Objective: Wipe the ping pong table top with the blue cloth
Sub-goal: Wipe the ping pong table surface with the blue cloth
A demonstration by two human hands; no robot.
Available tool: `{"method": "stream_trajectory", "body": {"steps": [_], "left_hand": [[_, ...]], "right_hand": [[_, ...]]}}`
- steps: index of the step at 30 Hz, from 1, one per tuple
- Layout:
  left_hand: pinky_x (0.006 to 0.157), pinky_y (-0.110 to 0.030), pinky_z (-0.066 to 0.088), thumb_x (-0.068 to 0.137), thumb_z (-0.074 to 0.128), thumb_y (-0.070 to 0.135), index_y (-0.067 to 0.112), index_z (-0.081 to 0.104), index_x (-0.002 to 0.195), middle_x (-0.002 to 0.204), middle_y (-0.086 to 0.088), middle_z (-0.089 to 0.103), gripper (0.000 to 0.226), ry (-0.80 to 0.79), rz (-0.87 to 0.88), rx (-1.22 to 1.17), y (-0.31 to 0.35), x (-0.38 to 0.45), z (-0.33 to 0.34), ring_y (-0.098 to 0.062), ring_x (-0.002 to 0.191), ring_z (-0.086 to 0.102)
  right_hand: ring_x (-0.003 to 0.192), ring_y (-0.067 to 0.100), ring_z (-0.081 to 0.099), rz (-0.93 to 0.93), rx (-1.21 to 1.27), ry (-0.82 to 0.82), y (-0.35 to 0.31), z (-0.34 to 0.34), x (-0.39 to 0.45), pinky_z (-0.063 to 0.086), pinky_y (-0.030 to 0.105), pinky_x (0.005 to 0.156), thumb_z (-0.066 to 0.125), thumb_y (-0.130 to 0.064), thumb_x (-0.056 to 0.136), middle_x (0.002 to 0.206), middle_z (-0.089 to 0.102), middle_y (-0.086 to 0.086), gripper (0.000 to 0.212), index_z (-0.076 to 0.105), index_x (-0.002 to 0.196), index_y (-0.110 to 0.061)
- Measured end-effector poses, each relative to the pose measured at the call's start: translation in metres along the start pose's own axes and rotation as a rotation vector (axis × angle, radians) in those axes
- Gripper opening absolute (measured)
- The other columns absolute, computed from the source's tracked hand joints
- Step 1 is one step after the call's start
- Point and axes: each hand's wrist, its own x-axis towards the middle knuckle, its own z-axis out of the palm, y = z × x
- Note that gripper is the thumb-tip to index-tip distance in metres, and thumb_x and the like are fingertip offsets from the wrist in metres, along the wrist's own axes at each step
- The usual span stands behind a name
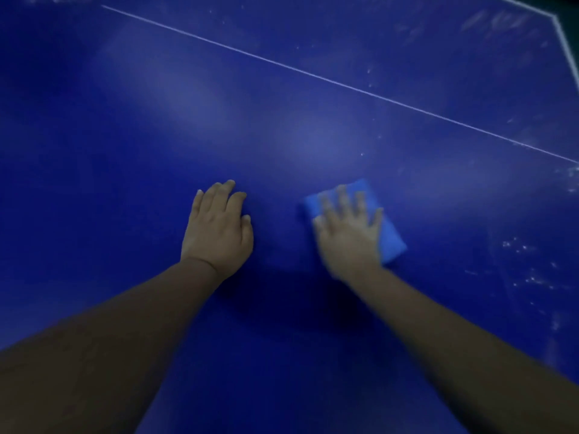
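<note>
The right hand point(349, 233) lies flat on the blue cloth point(390, 234), fingers spread wide. The left hand point(217, 230) lies flat on the table point(219, 98), holding nothing.

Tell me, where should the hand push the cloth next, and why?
Probably rightward: the right hand presses flat on the blue cloth, and white specks dot the table top just to its right.

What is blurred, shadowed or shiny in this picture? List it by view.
Head view: the right hand is smeared by motion blur on the blue cloth; the left hand is sharp, flat on the table. Dim light overall, a dark shadow on the table between the forearms, soft pale sheen patches mid-table, and the white line stays readable.
</note>
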Motion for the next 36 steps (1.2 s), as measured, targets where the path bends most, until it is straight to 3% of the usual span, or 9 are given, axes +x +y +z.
{"method": "stream_trajectory", "body": {"steps": [3, 6, 8, 15, 18, 23, 25, 31, 36], "left_hand": [[0.124, -0.042, -0.002, 0.102, 0.037, 0.029, 0.009, 0.034, 0.15, 0.163, -0.01, 0.019, 0.052, -0.006, -0.046, 0.006, 0.014, 0.043, 0.017, -0.026, 0.152, 0.009], [0.124, -0.044, -0.003, 0.103, 0.03, 0.038, 0.01, 0.026, 0.155, 0.165, -0.009, 0.012, 0.059, -0.055, -0.062, 0.044, 0.017, 0.065, 0.032, -0.025, 0.153, 0.001], [0.124, -0.046, -0.001, 0.102, 0.025, 0.044, 0.01, 0.028, 0.154, 0.164, -0.01, 0.015, 0.062, -0.052, -0.057, 0.075, 0.015, 0.067, 0.038, -0.026, 0.153, 0.002], [0.123, -0.036, -0.009, 0.097, 0.021, 0.047, 0.005, 0.025, 0.154, 0.164, -0.014, 0.012, 0.071, 0.039, -0.086, 0.02, 0.016, 0.068, 0.039, -0.026, 0.153, 0.001], [0.122, -0.035, -0.01, 0.097, 0.022, 0.047, 0.004, 0.027, 0.153, 0.164, -0.015, 0.014, 0.071, 0.03, -0.093, 0.017, 0.014, 0.069, 0.042, -0.027, 0.152, 0.004], [0.123, -0.038, -0.006, 0.097, 0.023, 0.045, 0.006, 0.039, 0.148, 0.161, -0.014, 0.024, 0.066, -0.008, -0.094, 0.042, 0.015, 0.073, 0.042, -0.026, 0.152, 0.009], [0.124, -0.041, -0.003, 0.097, 0.023, 0.045, 0.006, 0.041, 0.147, 0.16, -0.014, 0.025, 0.066, -0.016, -0.098, 0.043, 0.016, 0.072, 0.041, -0.027, 0.152, 0.01], [0.124, -0.044, 0.0, 0.095, 0.022, 0.045, 0.007, 0.04, 0.148, 0.161, -0.014, 0.024, 0.068, -0.042, -0.107, 0.058, 0.017, 0.074, 0.039, -0.027, 0.152, 0.01], [0.123, -0.04, -0.007, 0.096, 0.022, 0.045, 0.007, 0.037, 0.149, 0.163, -0.013, 0.02, 0.067, -0.059, -0.111, 0.054, 0.019, 0.074, 0.037, -0.024, 0.153, 0.004]], "right_hand": [[0.154, 0.024, 0.008, -0.261, -0.051, -0.043, 0.017, 0.001, 0.007, 0.002, 0.058, 0.121, 0.02, -0.057, 0.1, 0.166, 0.016, -0.009, 0.056, 0.024, 0.154, -0.044], [0.154, 0.024, 0.002, 0.237, -0.066, -0.032, 0.092, -0.016, 0.036, 0.004, 0.058, 0.121, 0.022, -0.053, 0.102, 0.168, 0.007, -0.008, 0.058, 0.018, 0.158, -0.04], [0.154, 0.027, 0.004, 0.345, -0.029, 0.0, 0.107, -0.016, 0.033, 0.005, 0.061, 0.12, 0.018, -0.051, 0.102, 0.168, 0.009, -0.005, 0.058, 0.02, 0.158, -0.036], [0.154, 0.031, 0.008, -0.263, 0.051, 0.003, -0.038, 0.001, 0.085, -0.001, 0.062, 0.12, 0.019, -0.053, 0.1, 0.166, 0.019, -0.004, 0.058, 0.031, 0.154, -0.037], [0.154, 0.028, 0.008, -0.27, 0.004, 0.005, -0.028, -0.005, 0.142, 0.003, 0.062, 0.12, 0.025, -0.052, 0.103, 0.166, 0.017, -0.005, 0.054, 0.028, 0.155, -0.039], [0.153, 0.034, 0.007, 0.521, 0.08, 0.049, 0.144, -0.035, 0.166, 0.009, 0.067, 0.117, 0.024, -0.047, 0.105, 0.168, 0.01, 0.001, 0.056, 0.02, 0.158, -0.032], [0.153, 0.033, 0.004, 0.718, 0.138, 0.051, 0.148, -0.04, 0.157, 0.005, 0.067, 0.117, 0.022, -0.049, 0.105, 0.168, 0.009, 0.001, 0.056, 0.02, 0.158, -0.033], [0.154, 0.028, 0.011, -0.238, -0.032, -0.053, 0.029, -0.009, 0.139, 0.002, 0.059, 0.119, 0.019, -0.055, 0.1, 0.166, 0.018, -0.005, 0.057, 0.028, 0.155, -0.04], [0.154, 0.029, 0.004, 0.472, 0.039, 0.011, 0.14, -0.034, 0.157, 0.004, 0.063, 0.119, 0.026, -0.051, 0.104, 0.168, 0.008, -0.004, 0.057, 0.02, 0.158, -0.035]]}}
